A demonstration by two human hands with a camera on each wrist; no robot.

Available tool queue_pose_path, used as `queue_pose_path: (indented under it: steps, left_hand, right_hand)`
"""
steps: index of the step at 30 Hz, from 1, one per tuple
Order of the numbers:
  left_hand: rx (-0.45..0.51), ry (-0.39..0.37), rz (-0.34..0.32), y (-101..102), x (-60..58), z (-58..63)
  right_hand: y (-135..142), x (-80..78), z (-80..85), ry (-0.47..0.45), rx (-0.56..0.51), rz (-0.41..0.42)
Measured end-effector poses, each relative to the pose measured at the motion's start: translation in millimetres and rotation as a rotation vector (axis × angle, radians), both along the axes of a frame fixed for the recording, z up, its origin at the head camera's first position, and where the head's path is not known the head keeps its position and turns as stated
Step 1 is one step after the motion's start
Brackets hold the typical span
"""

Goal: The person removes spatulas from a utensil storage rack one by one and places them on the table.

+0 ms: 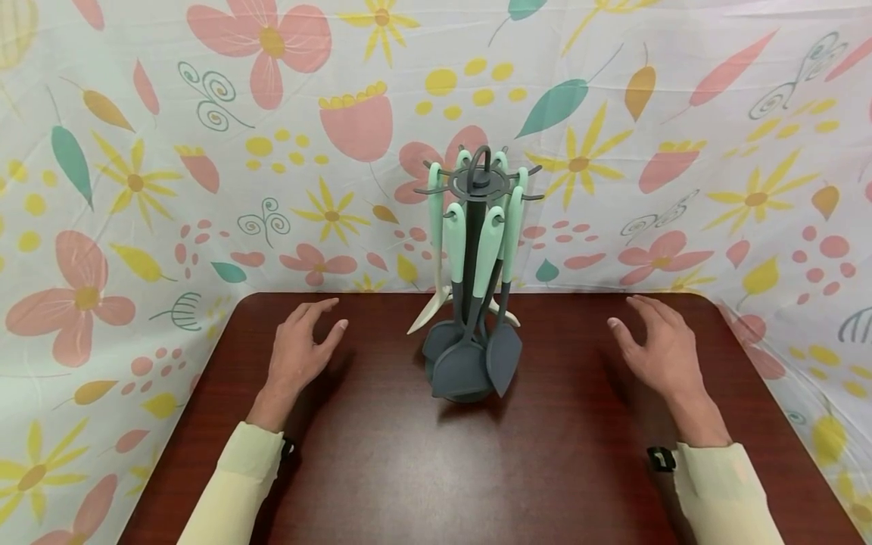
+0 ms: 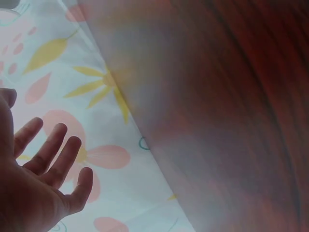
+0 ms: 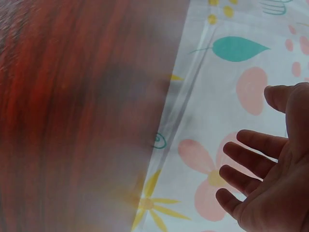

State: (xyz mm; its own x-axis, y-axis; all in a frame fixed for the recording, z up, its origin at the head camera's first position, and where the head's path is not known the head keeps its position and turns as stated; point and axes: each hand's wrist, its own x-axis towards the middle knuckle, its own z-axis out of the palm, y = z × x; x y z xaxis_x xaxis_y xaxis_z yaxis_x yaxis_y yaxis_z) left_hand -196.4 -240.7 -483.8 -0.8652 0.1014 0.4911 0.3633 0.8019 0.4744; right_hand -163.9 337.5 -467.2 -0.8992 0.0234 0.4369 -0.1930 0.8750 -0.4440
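A dark grey rotating-style utensil stand (image 1: pixel 481 182) with a ring of hooks and a top loop stands upright near the table's back edge. Kitchen utensils with mint green handles hang round it, among them a grey slotted-looking turner (image 1: pixel 462 369), a grey spatula (image 1: pixel 504 356) and a cream-coloured utensil (image 1: pixel 429 309) behind. To the left of the stand, apart from it, my left hand (image 1: pixel 300 348) hovers with fingers relaxed and holds nothing. My right hand (image 1: pixel 657 344) is held likewise to the right, its thumb spread from the fingers. Both palms show in the wrist views.
The stand rests on a dark red-brown wooden table (image 1: pixel 381 469) with rounded back corners. A white cloth (image 1: pixel 613 45) printed with flowers and leaves hangs directly behind the table and along both sides.
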Motion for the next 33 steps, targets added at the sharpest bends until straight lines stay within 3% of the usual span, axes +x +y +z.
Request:
queue_pose_path:
  steps: [14,33]
  left_hand:
    - [0.138,-0.023,-0.049,17,10.2,17.7]
    - [0.264,0.029,-0.184,45,21.6,41.4]
  right_hand:
    - [-12,1.0,17.6,0.033,-0.048,0.011]
    - [-36,8.9,43.5,0.027,-0.083,0.051]
